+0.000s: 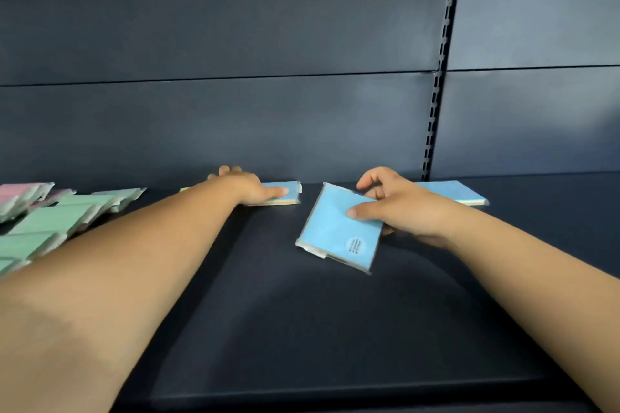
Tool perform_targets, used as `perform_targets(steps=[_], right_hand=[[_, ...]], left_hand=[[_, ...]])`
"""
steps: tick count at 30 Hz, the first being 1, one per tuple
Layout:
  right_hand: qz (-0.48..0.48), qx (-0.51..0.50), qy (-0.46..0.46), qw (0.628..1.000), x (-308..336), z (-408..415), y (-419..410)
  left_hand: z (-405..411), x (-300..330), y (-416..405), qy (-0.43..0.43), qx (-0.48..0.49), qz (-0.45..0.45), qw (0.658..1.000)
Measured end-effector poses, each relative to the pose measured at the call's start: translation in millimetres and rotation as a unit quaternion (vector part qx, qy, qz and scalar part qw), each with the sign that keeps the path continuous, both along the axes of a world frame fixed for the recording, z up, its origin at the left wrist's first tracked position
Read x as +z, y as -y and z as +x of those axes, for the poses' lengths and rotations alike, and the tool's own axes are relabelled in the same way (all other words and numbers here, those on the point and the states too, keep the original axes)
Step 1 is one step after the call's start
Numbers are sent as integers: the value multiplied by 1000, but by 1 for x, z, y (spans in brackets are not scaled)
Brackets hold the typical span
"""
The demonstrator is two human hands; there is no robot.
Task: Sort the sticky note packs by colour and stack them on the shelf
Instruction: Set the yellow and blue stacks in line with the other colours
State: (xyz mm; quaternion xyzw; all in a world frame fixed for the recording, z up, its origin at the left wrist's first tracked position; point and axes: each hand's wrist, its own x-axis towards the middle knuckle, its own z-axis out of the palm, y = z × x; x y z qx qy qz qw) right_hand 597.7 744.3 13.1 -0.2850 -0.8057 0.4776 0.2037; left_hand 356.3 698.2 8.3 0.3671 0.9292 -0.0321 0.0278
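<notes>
Three blue packs show on the shelf, and the sorting looks about midway. The right hand holds one blue pack tilted just above the shelf's middle, thumb on its face and fingers curled round its far edge. A second blue pack lies flat behind that hand, towards the back edge. The left hand rests on a third pack at the back edge, its fingers stretched over it (whether they grip cannot be told). Towards the left edge lies a loose heap of green packs, about five, with one or two pink ones at the far end. In my judgement the held pack belongs with the blues, and the green and pink heap is not yet stacked.
</notes>
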Motion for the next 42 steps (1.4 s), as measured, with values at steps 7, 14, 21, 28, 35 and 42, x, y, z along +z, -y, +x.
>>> perform_targets(steps=[7,14,21,28,35,42], right_hand=[[-96,-63,-128,985,5,3,-8],[-156,-153,-184,958,5,4,-14],[-201,-172,-204,942,4,4,-16],[-217,-148,-150,953,-2,-6,-19],[-206,-102,-50,972,-5,-49,-10],[-75,-137,51,986,-5,-83,-17]], left_hand=[[4,9,-10,94,-62,78,991],[2,29,-6,426,-87,277,857],[-4,26,-11,432,-92,193,876],[-14,27,-16,257,-128,231,929],[26,14,51,75,-258,15,963],[29,2,62,52,-196,43,978]])
